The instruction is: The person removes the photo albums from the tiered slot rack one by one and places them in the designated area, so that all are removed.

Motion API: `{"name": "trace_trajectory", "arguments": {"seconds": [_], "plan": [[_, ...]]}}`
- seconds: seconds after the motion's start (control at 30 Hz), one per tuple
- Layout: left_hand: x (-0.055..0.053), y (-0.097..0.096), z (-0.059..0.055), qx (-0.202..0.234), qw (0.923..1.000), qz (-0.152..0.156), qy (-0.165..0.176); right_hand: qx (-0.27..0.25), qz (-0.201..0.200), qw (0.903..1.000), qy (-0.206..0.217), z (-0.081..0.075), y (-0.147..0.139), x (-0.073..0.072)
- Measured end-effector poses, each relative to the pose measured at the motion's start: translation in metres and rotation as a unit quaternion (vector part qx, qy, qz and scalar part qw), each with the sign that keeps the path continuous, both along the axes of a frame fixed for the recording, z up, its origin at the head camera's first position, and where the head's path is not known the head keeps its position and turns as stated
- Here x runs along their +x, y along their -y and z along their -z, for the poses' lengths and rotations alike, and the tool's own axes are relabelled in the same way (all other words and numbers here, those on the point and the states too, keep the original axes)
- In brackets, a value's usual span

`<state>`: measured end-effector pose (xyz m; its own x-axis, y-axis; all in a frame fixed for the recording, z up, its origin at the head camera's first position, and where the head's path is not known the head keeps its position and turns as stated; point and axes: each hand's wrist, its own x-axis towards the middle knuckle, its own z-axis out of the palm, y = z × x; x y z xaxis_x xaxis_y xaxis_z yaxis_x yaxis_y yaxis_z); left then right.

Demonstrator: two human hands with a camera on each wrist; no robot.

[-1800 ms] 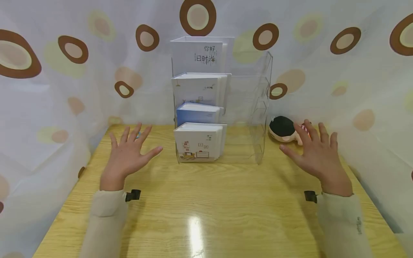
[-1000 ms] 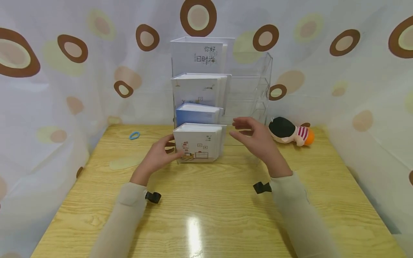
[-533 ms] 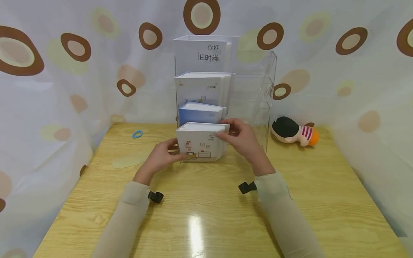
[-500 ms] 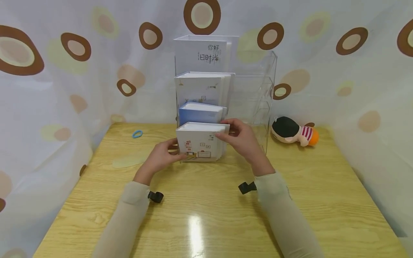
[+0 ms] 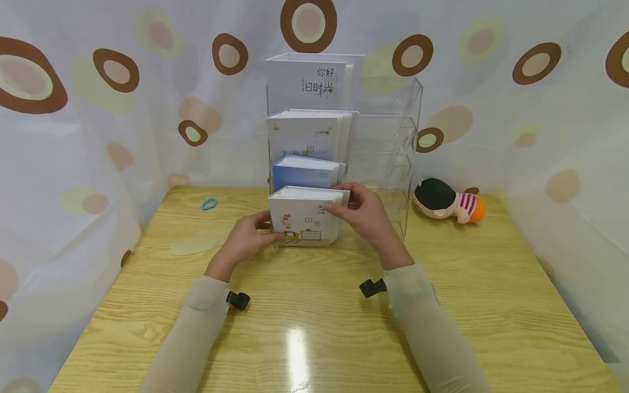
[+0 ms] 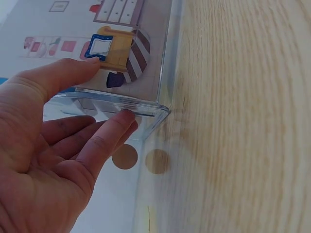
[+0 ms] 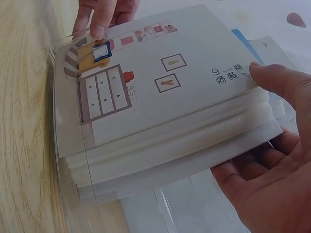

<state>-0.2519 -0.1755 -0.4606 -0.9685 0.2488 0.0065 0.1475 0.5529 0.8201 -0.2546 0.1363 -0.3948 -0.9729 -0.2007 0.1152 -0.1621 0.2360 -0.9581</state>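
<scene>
A clear tiered rack (image 5: 411, 139) stands at the back of the table, with white and blue photo albums in its left side. My right hand (image 5: 365, 215) grips the top right edge of the lowest white album (image 5: 301, 219). In the right wrist view, the thumb presses the front cover while the fingers lie behind the thick block of pages. At the rack's lower left corner, my left hand (image 5: 245, 239) holds on, thumb across the front and fingers at the side wall. The left wrist view shows those fingers (image 6: 99, 145) against the clear plastic.
Above the front album sit a blue album (image 5: 301, 176), a white one (image 5: 301, 134) and a taller white one (image 5: 298, 84). A plush doll (image 5: 442, 199) lies to the right. Left are a blue ring (image 5: 209, 203) and a pale flat oval piece (image 5: 196, 244). Patterned cloth hangs behind.
Both hands were raised with fingers spread at either side. They have come inward: the left took the rack's lower corner, then the right took the front album's upper edge.
</scene>
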Motion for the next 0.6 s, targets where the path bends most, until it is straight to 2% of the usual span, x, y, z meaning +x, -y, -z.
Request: {"name": "trace_trajectory", "arguments": {"seconds": [0.6], "plan": [[0.001, 0.0006, -0.0019, 0.002, 0.9999, 0.003, 0.011, -0.002, 0.001, 1.0, 0.008, 0.0009, 0.0052, 0.0019]]}}
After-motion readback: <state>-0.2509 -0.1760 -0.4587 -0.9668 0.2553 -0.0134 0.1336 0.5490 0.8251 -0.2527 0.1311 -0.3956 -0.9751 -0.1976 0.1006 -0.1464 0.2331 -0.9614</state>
